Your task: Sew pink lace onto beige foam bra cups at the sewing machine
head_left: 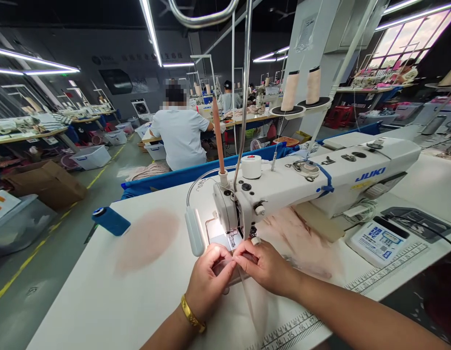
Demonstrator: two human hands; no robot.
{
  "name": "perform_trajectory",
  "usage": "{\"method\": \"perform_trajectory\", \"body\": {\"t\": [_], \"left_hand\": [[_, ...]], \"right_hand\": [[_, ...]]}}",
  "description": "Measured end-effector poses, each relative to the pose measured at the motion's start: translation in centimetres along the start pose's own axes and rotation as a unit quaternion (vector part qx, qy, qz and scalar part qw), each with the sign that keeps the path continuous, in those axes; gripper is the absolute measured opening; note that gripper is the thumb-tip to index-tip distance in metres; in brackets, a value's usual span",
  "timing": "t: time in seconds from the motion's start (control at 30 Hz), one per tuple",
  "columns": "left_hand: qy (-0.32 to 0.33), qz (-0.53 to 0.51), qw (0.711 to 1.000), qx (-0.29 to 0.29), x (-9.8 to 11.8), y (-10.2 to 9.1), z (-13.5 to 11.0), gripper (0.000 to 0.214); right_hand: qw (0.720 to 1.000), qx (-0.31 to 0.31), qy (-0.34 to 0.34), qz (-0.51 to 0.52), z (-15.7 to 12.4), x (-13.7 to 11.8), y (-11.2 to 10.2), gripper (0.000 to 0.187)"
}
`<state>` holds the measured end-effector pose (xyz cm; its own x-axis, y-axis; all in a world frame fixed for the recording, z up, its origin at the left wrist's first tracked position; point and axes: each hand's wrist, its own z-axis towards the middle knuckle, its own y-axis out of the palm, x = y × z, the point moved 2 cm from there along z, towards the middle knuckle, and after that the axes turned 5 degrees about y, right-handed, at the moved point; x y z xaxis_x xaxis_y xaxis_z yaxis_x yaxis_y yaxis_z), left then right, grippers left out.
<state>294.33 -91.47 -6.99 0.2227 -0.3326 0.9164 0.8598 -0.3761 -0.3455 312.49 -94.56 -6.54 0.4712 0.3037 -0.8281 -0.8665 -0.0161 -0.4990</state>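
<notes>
Just in front of the needle of a white sewing machine [284, 187], my left hand [213, 272] and my right hand [264, 267] meet with fingertips together. Both pinch a thin, sheer beige fabric [252, 301] that hangs down toward the table's front edge. The presser foot [232, 239] stands right behind my fingertips, lit by a small lamp [194, 231] to its left. Exactly how the fabric edge lies between my fingers is hidden. More sheer fabric [302, 238] lies bunched under the machine arm on the right.
A blue thread cone [111, 221] lies on the white table [83, 296] at left, near a round piece of beige fabric [148, 240]. A control box [380, 240] and a printed ruler [389, 267] are at right. Beige thread cones [290, 91] stand behind. A person [180, 131] sits ahead.
</notes>
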Motion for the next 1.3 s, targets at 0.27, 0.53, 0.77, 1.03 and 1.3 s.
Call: {"method": "perform_trajectory", "body": {"t": [0.27, 0.53, 0.77, 1.03, 1.3], "left_hand": [[-0.025, -0.033, 0.999, 0.013, -0.4, 0.4, -0.2, 0.026], [-0.057, -0.004, 0.998, 0.024, -0.2, 0.5, 0.0, 0.022], [-0.074, -0.011, 0.997, -0.02, 0.1, 0.5, 0.3, 0.025], [-0.127, -0.051, 0.99, -0.023, -0.9, 0.2, 0.0, 0.036], [-0.115, -0.057, 0.992, -0.016, -1.5, 0.0, -0.2, 0.039]], "right_hand": [[0.999, 0.019, -0.034, -0.017, -0.1, 0.1, 0.1, 0.017], [0.998, 0.013, -0.044, -0.04, -0.1, -0.1, 0.0, 0.018], [0.996, -0.001, -0.057, -0.067, -0.2, 0.3, 0.0, 0.021], [0.997, -0.007, -0.031, -0.067, -0.1, 0.1, -0.2, 0.02], [0.998, -0.001, -0.026, -0.06, -0.1, 0.0, -0.3, 0.019]]}}
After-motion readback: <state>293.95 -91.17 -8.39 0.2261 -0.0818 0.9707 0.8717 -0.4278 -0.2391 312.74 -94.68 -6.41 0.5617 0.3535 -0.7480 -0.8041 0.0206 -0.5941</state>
